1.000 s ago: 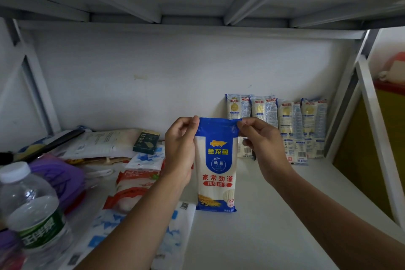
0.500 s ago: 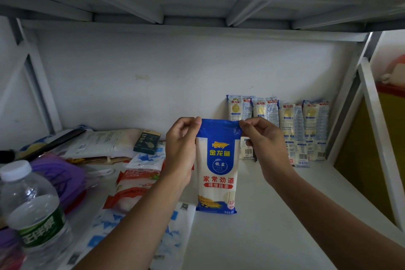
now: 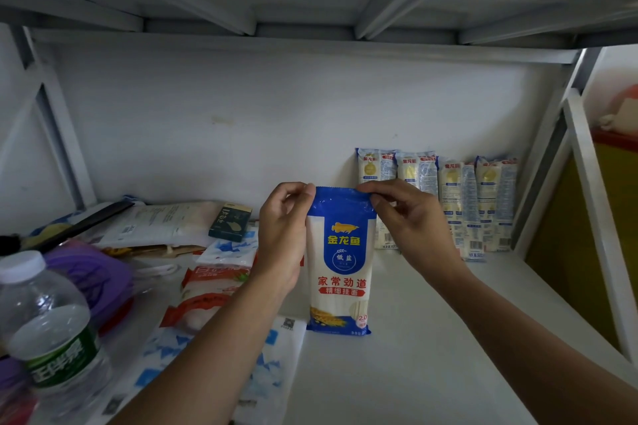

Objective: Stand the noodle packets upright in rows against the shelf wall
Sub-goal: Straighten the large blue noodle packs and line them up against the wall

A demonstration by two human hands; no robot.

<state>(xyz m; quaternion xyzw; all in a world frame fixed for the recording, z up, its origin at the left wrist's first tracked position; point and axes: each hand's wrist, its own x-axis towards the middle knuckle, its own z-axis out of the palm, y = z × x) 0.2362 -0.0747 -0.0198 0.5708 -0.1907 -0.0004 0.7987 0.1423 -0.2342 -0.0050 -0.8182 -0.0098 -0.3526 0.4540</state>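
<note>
Currently the blue-and-white noodle packet (image 3: 340, 266) stands upright near the middle of the view with its front label facing the camera. Its bottom edge is down at the shelf (image 3: 431, 355) board, but I cannot tell whether it actually rests there. Both hands pinch its blue top seam. The left hand (image 3: 281, 235) holds the corner at 11 o'clock of the packet between thumb and curled fingers, and the right hand (image 3: 411, 221) pinches the corner at 1 o'clock the same way. The packet is well forward of the white back wall (image 3: 241, 121).

At 2 o'clock from it, a row of four packets (image 3: 459, 197) stands upright side by side against that wall, reaching toward the shelf's right-hand post. The right hand partly covers the leftmost one.

At 10 o'clock a small dark green box (image 3: 230, 221) lies on flat pale bags. At 9 o'clock, just beside the left wrist, lie red-and-white bags (image 3: 210, 290). At 7 o'clock a blue-and-white bag (image 3: 214, 366) lies flat under the left forearm. At 8 o'clock, close to the camera, a water bottle (image 3: 48, 331) with a white cap and green label stands in front of a purple item (image 3: 93, 272).
</note>
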